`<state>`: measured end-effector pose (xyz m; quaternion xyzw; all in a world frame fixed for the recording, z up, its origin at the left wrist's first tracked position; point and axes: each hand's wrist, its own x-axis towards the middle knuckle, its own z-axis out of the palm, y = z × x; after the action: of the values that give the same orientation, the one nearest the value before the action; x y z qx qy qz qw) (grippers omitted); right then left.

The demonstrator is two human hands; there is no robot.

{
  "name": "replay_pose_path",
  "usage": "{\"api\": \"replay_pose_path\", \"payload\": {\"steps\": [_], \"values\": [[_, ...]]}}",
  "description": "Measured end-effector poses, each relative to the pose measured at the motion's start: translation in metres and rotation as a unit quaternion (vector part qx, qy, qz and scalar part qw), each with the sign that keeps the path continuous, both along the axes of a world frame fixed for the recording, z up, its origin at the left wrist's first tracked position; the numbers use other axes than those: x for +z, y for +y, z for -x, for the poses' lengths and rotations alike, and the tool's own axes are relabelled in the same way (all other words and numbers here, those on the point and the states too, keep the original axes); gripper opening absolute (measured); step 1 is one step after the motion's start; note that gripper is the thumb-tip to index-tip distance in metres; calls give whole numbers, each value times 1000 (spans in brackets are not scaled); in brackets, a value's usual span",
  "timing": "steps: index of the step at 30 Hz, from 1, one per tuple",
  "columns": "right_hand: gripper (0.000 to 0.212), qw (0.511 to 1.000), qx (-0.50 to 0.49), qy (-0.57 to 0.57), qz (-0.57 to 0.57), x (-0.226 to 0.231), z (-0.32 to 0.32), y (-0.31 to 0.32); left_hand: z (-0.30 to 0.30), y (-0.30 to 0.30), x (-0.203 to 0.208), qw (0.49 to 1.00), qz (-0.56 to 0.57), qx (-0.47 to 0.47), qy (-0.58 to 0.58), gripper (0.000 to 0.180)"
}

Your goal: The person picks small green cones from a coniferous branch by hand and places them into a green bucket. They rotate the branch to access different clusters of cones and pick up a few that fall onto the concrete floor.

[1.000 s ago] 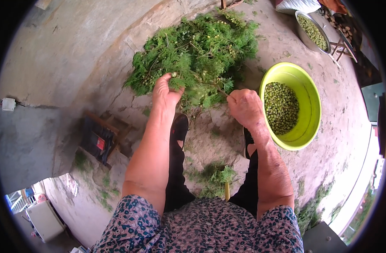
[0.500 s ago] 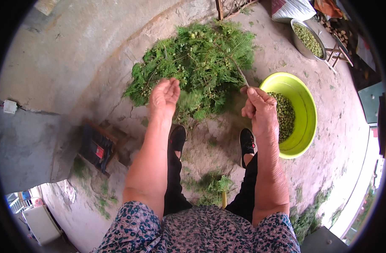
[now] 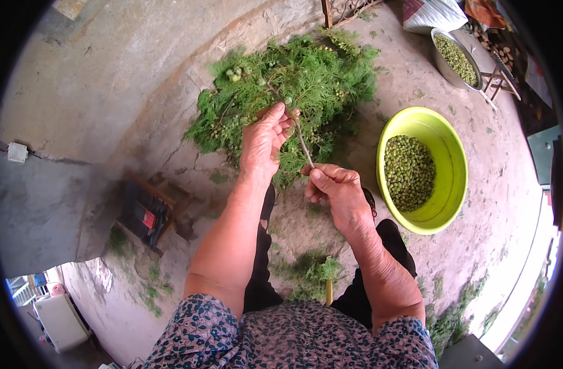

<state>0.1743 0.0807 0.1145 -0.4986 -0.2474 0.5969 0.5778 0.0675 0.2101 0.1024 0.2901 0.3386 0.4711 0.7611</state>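
My right hand [image 3: 338, 190] pinches the bare stem end of a leafy conifer branch [image 3: 302, 141] between thumb and fingers. Farther up the same branch, my left hand [image 3: 263, 141] has its thumb and fingertips closed near a twig; what lies inside them is mostly hidden. Round green cones [image 3: 234, 75] show among the foliage beyond the left hand. Under and behind the branch lies a heap of feathery green branches [image 3: 349, 74] on the floor. To the right of my right hand stands a yellow-green basin [image 3: 455, 154], partly filled with small green cones [image 3: 409, 172].
At the far right a metal bowl of green cones [image 3: 456, 58] stands by a small folding stool [image 3: 501, 77], near a white sack [image 3: 434, 13]. A low wooden seat [image 3: 147, 212] sits at left by the wall. Loose sprigs [image 3: 312, 270] lie between my feet.
My right hand has moved left and toward me with the branch, away from the basin. The left hand, formerly loose and apart, has moved right and closed on the branch.
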Motion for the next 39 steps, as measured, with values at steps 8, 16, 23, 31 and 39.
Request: {"api": "replay_pose_path", "payload": {"steps": [8,16,23,31,39], "values": [[14,890,-147,-413,-122,0,-7,9,-4,-11,3,986,-88,65,125,18],[21,916,-189,-306,-175,6,-25,35,-21,-37,20,970,-170,-36,171,13],[18,940,-151,-288,-108,10,-29,36,-24,-41,21,970,-190,-78,131,11],[7,990,-127,-26,-55,13,-36,33,-22,-36,6,970,-193,-65,131,6],[16,981,-129,-30,-142,22,-37,32,-23,-36,5,923,-283,-88,246,6]]}}
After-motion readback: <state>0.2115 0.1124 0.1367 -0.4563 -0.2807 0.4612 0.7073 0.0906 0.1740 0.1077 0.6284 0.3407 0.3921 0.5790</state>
